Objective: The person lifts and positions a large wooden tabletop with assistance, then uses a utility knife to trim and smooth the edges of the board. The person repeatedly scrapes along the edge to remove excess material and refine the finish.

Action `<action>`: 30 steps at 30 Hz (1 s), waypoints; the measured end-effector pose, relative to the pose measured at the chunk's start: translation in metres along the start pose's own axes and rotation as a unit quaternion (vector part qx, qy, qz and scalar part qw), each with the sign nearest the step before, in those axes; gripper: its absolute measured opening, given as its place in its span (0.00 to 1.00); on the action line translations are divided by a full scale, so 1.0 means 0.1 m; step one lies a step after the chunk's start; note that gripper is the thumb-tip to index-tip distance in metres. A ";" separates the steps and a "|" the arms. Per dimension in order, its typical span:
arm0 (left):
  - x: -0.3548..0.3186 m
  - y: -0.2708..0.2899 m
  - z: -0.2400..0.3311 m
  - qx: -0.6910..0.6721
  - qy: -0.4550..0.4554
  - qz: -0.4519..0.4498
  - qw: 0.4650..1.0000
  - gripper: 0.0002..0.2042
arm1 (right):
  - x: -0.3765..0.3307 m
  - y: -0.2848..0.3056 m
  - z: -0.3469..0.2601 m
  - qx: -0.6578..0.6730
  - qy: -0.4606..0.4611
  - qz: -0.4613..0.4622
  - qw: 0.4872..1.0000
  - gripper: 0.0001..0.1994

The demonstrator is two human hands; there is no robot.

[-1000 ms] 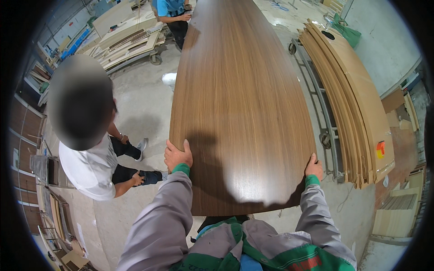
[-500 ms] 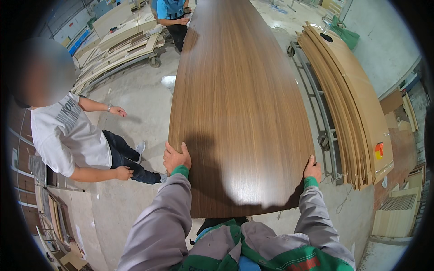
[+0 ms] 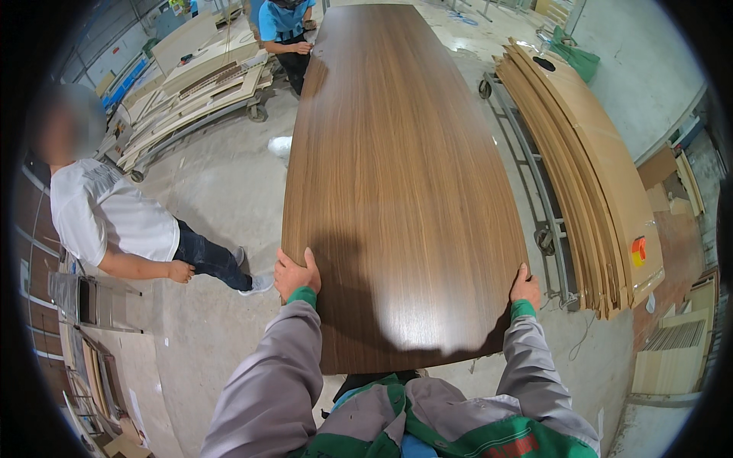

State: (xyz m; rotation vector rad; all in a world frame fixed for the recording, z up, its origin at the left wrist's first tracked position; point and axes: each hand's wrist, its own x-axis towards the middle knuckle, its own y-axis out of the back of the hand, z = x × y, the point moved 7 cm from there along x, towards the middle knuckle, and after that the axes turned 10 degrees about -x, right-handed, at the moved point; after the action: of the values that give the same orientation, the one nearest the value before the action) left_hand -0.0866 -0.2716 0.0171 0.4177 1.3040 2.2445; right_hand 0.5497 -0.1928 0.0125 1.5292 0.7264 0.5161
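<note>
A long brown wood-grain panel [image 3: 408, 183] stretches away from my body toward the far end of the view. My left hand [image 3: 297, 275] is closed round its left edge near the close corner, thumb on the top face and the other fingers over the side. On the opposite edge, my right hand [image 3: 524, 285] grips the panel with its thumb uppermost. The fingertips under the board are hidden. My shadow and a bright light reflection fall across the near part of its surface.
At the far left end a person in blue [image 3: 281, 23] has a hand by the panel's edge. A person in white [image 3: 126, 210] stands at left. Brown boards [image 3: 588, 175] lean on a wheeled rack at right; a cart of pale boards [image 3: 206, 84] stands far left.
The person in white has turned and shifted left, the forward arm no longer stretched out. The panel's far edge has come into view. Both my hands keep their hold on the panel.
</note>
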 end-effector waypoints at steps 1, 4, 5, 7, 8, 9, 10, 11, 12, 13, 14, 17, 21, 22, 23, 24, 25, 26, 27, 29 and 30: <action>0.00 0.01 0.00 0.004 -0.002 0.004 1.000 0.43 | 0.00 0.00 0.00 -0.002 0.001 0.004 1.000 0.44; 0.00 0.00 0.00 0.006 0.002 0.000 1.000 0.43 | 0.00 0.00 0.00 -0.003 0.000 0.003 1.000 0.44; 0.01 0.00 0.00 0.000 0.004 -0.004 1.000 0.44 | 0.00 0.01 0.00 -0.005 -0.003 0.004 1.000 0.44; 0.01 -0.02 -0.01 0.004 0.008 -0.008 1.000 0.44 | 0.00 0.01 0.00 -0.001 -0.001 0.002 1.000 0.43; 0.01 -0.02 -0.01 0.003 0.006 -0.008 1.000 0.44 | 0.00 0.01 0.00 -0.005 -0.003 0.004 1.000 0.43; 0.01 -0.02 -0.01 0.003 0.004 -0.008 1.000 0.44 | 0.00 0.01 0.00 0.001 -0.003 -0.002 1.000 0.43; 0.01 -0.02 -0.01 0.007 0.002 -0.003 1.000 0.44 | 0.00 0.00 0.00 0.001 -0.006 -0.007 1.000 0.43; 0.01 -0.02 -0.01 0.004 0.002 -0.006 1.000 0.44 | 0.00 0.00 0.01 0.000 -0.008 -0.005 1.000 0.43; 0.01 -0.02 -0.01 0.005 0.002 -0.005 1.000 0.44 | 0.00 -0.01 0.01 0.002 -0.008 -0.009 1.000 0.43; 0.01 -0.02 -0.01 0.012 0.002 -0.005 1.000 0.44 | 0.01 0.00 0.01 0.001 -0.007 -0.007 1.000 0.43; 0.01 -0.02 -0.01 0.006 0.001 -0.006 1.000 0.44 | 0.01 0.00 0.01 -0.004 -0.010 -0.002 1.000 0.43; 0.01 -0.02 -0.01 0.006 0.000 -0.011 1.000 0.44 | 0.01 0.00 0.01 -0.005 -0.008 -0.001 1.000 0.43; 0.01 -0.03 -0.01 0.006 0.003 -0.018 1.000 0.44 | 0.01 -0.01 0.01 0.004 -0.003 0.002 1.000 0.43; 0.01 -0.02 -0.01 0.010 0.002 -0.014 1.000 0.44 | 0.01 -0.01 0.01 0.005 -0.002 0.003 1.000 0.43; 0.01 -0.03 -0.01 0.003 0.003 -0.017 1.000 0.44 | 0.01 0.00 0.01 0.002 -0.004 0.007 1.000 0.43; 0.01 -0.03 -0.01 0.002 0.002 -0.015 1.000 0.44 | 0.01 -0.01 0.01 0.006 -0.001 0.002 1.000 0.43; 0.01 -0.02 -0.01 0.005 0.001 -0.012 1.000 0.44 | 0.01 -0.01 0.01 0.007 -0.001 0.001 1.000 0.43; 0.01 -0.03 -0.01 -0.002 0.000 -0.012 1.000 0.44 | 0.01 0.00 0.01 0.002 -0.001 0.005 1.000 0.43; 0.01 -0.02 -0.01 -0.003 0.000 -0.011 1.000 0.44 | 0.01 -0.01 0.01 0.009 0.000 0.002 1.000 0.43; 0.01 -0.02 -0.01 -0.005 -0.001 -0.011 1.000 0.44 | 0.01 0.00 0.01 0.009 -0.001 0.008 1.000 0.44; 0.01 -0.02 -0.01 -0.005 -0.001 -0.012 1.000 0.44 | 0.01 -0.01 0.01 0.013 0.001 0.003 1.000 0.44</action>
State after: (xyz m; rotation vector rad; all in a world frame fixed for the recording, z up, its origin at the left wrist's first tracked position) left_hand -0.0876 -0.2710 0.0146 0.3984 1.2899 2.2297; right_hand 0.5511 -0.1928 0.0116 1.5552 0.7313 0.5144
